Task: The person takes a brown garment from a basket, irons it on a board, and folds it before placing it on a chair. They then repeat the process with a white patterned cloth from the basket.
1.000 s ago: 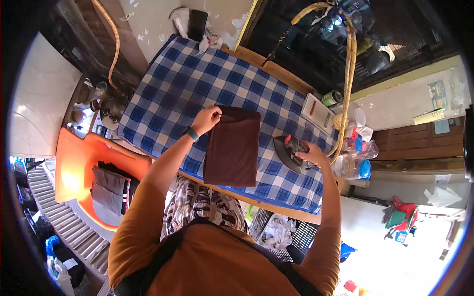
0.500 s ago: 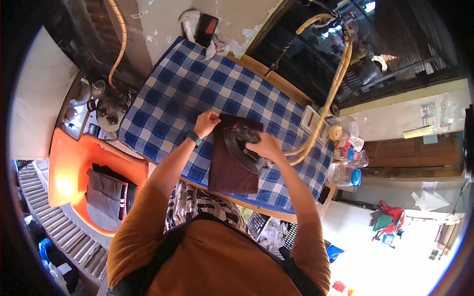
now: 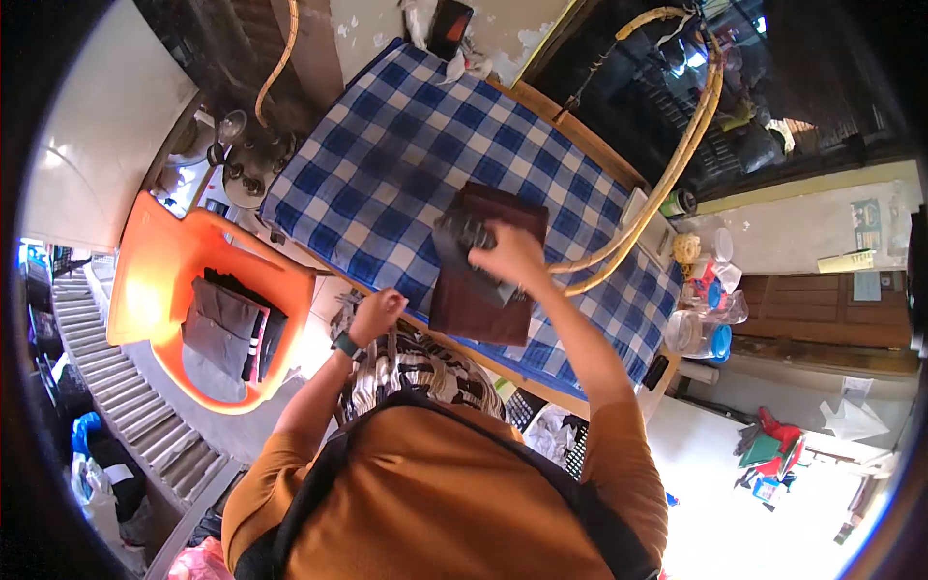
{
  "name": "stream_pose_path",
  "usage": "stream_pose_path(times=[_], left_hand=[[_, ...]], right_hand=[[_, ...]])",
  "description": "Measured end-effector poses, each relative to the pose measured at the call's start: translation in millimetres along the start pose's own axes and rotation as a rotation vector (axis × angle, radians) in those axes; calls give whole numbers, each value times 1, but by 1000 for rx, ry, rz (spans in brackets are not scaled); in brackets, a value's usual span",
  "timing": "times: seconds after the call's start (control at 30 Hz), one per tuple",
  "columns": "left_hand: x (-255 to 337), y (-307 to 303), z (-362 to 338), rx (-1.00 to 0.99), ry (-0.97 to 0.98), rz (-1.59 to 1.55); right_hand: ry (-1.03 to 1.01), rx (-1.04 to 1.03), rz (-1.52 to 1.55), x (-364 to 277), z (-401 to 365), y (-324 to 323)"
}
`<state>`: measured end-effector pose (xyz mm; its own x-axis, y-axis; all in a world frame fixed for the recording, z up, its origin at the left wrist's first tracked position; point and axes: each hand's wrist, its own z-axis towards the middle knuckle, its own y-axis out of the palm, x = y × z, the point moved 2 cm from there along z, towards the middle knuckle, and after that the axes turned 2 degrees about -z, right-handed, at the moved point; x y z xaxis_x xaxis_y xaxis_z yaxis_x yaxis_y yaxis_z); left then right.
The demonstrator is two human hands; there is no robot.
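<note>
A folded dark maroon cloth (image 3: 483,314) lies on a blue-and-white checked cover (image 3: 406,126). My right hand (image 3: 510,257) is wrapped round the handle of a dark clothes iron (image 3: 462,242), which sits over the left and middle part of the folded cloth. The iron is somewhat smeared by motion. Off the near left side of the cloth, by the table's front edge, my left hand (image 3: 375,315) hovers with its fingers curled in and nothing visible in them. A dark watch (image 3: 346,344) is on the left wrist.
A tan-wrapped cord (image 3: 667,184) arches from the upper right down to the iron. On the left, an orange chair (image 3: 155,261) holds folded dark clothes (image 3: 227,329). Clear jars, one with a blue lid (image 3: 720,342), stand at the table's right end.
My left hand has left the cloth's far left corner and come back toward my body. The iron has moved to the cloth's left edge and turned. The camera view has shifted.
</note>
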<state>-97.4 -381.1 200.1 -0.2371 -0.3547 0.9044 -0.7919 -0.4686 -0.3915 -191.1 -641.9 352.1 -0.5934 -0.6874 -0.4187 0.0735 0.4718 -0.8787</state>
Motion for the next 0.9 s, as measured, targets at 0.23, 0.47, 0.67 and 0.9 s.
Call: stream_pose_path(times=[0.23,0.47,0.67,0.9], left_hand=[[-31,-6,-29,6,-28,159],[-16,72,-28,83,-116,-412],[7,101,-3,111,-245,-423],[23,62,-14,22,739,301]], right_hand=[[91,-61,57,20,-86,25],[705,138,418,174,-117,-17],[496,463,-318,118,-129,10],[283,422,271,80,-128,94]])
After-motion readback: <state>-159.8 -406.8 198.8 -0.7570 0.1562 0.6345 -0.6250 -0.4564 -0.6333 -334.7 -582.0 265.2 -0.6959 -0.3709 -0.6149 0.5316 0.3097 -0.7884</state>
